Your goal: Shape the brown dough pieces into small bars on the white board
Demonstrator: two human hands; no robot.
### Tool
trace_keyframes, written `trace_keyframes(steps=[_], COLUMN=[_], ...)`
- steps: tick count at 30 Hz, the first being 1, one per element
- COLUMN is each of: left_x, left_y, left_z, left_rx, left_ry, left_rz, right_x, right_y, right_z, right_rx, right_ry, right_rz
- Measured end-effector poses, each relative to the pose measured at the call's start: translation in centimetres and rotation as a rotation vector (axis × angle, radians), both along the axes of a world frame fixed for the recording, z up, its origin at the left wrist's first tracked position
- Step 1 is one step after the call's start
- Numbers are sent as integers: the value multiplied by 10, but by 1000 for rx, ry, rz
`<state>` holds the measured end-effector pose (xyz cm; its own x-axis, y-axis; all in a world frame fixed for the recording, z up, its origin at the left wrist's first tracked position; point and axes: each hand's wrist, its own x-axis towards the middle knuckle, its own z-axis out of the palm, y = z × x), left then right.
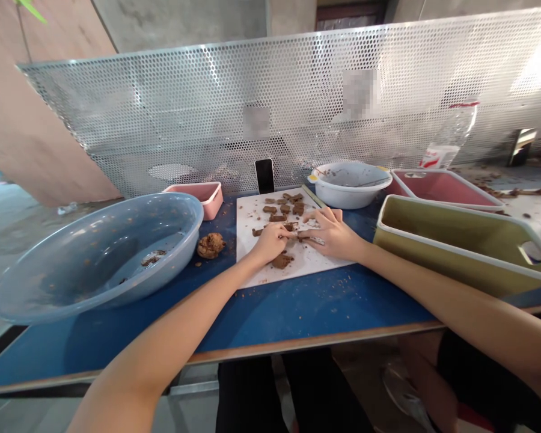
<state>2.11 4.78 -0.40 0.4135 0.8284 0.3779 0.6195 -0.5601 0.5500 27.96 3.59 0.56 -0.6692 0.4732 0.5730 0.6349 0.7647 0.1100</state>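
Head view: a brown strip (303, 237) lies on a white board (252, 273), between the two hands and low among other small brown pieces (278, 218). The left hand (273, 242) has its thumb and fingers pressed together, pinching the strip's left end, as far as the small, partly covered view allows one to tell. The right hand (327, 234) is spread, palm down, its fingers reaching in at the strip's other end.

By its look the strip should be light and soft, like damp clay or dough, more pliable than stiff. It would probably dent under a hard squeeze and crumble at the edges, given the crumbs strewn over the board; it may smear on the skin rather than slip. Fingertips on both ends, or a light pinch along its sides, seem the safest hold, with the board bearing the weight. A flat brown lump (282, 260) sits just below the left hand, and a rougher, larger lump (211, 245) rests on the blue tabletop (293, 313) beside the blue basin (130, 252).

As for writing, the clear bottle (448, 135) carries a red and white label, too small to read. The upright phone (265, 176) shows a dark screen, and no brand can be made out on the white basin (349, 195) or the olive bin (446, 255).
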Motion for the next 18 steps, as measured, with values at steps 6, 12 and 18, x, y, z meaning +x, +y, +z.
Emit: trace_keyframes(steps=[6,12,18], left_x=[0,1,0], left_y=[-1,-2,-3], left_z=[2,2,2], left_rx=[-24,-23,-25], left_ry=[11,45,7], left_rz=[8,16,28], right_x=[0,0,2], right_y=[-2,-2,-4], right_z=[2,2,1], right_rx=[-50,-72,-101], right_ry=[-12,-3,-1], right_rz=[-14,-5,-20])
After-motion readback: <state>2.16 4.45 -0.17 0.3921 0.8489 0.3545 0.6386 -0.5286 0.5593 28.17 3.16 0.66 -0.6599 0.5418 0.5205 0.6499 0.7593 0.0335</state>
